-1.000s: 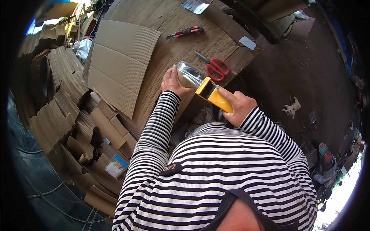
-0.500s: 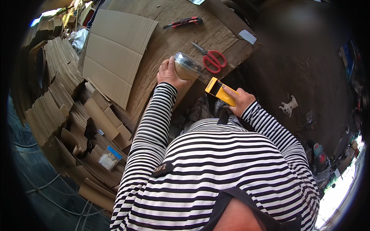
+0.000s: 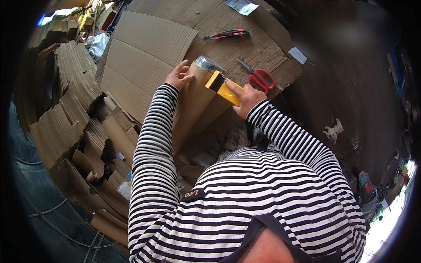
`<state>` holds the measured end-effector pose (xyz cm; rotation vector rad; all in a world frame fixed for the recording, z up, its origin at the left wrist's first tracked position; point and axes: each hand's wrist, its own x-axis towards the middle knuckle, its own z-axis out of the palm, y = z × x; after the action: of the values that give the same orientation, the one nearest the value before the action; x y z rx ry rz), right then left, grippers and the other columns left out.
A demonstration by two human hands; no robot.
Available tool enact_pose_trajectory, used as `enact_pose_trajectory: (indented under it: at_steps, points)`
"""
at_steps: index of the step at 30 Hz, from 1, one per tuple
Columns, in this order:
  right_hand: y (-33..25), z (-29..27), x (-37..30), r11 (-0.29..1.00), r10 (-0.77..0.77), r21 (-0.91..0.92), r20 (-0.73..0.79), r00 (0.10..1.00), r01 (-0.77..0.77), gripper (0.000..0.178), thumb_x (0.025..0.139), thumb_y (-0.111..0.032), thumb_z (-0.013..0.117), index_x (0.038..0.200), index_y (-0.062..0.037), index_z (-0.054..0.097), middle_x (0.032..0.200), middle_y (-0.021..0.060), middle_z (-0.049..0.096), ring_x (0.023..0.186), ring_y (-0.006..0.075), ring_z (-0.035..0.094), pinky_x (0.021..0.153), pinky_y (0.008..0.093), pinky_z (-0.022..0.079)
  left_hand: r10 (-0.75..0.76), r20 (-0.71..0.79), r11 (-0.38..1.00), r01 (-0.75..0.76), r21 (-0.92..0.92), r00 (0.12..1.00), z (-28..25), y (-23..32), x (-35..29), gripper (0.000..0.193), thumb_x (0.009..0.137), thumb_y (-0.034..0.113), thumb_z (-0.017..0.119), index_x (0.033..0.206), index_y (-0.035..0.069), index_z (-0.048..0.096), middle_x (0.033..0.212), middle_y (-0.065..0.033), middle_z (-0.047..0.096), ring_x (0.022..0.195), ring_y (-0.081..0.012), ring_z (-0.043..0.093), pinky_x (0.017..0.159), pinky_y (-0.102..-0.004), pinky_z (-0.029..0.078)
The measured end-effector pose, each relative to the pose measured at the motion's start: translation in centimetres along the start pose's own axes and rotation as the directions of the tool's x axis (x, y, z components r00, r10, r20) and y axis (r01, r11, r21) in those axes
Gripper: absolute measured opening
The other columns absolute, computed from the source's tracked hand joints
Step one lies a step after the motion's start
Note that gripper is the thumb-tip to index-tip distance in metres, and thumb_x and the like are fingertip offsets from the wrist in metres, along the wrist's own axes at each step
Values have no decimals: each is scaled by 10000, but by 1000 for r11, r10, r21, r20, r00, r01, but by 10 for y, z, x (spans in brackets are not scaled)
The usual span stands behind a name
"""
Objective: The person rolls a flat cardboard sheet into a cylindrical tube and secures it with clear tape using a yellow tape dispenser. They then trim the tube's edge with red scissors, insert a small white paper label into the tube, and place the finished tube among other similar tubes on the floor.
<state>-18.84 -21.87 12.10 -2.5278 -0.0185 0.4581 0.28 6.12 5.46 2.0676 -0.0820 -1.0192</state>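
Observation:
My right hand [image 3: 250, 100] is closed around a yellow tape dispenser [image 3: 228, 91] with a dark slot near its far end. That end sits right beside a shiny clear plastic piece [image 3: 206, 64], which looks like packing tape; whether the two touch I cannot tell. Under the shiny piece is a tan cardboard piece [image 3: 193, 103] that slopes down toward my body. To the left of it, my left hand [image 3: 177, 77] has its fingers apart and holds nothing. Its thumb and fingertips are close to the cardboard's upper edge, and contact is unclear.
Red-handled scissors [image 3: 262, 80] lie just beyond my right hand, with a red and black box cutter [image 3: 227, 34] farther back. A creased cardboard sheet [image 3: 144, 50] covers the table's left side. Stacked cardboard [image 3: 72, 87] crowds the left. A small white animal figure [image 3: 334, 131] lies on the floor.
My left hand has let go of the shiny piece and drawn left, fingers opening. My right hand has brought the yellow dispenser left and up beside that piece. The view has shifted slightly.

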Motion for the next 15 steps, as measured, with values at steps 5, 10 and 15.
enact_pose_trajectory:
  at_steps: [5,10,15]
  points:
    - [-42,-18,48,998,57,16,32,998,-57,773,827,-344,776,1525,-347,444,1055,190,637,939,362,724,820,476,596,189,-353,631,162,759,916,68,39,-42,1260,658,534,896,1622,126,194,1639,-165,261,1515,-357,273,1234,-515,244]
    - [-46,-38,53,999,36,38,46,998,-38,747,837,-354,753,1520,-319,453,1035,174,667,924,358,728,824,460,596,71,-453,686,286,669,889,66,54,-30,1312,610,685,862,1629,222,178,1606,-110,275,1488,-306,292,1215,-527,239]
    - [-13,-60,-18,1000,19,8,2,1000,-19,773,772,-337,803,1486,-288,508,971,158,658,833,331,719,745,429,597,-21,-371,667,290,686,928,43,58,-25,1334,587,667,894,1634,234,190,1609,-94,304,1495,-282,312,1230,-484,291]
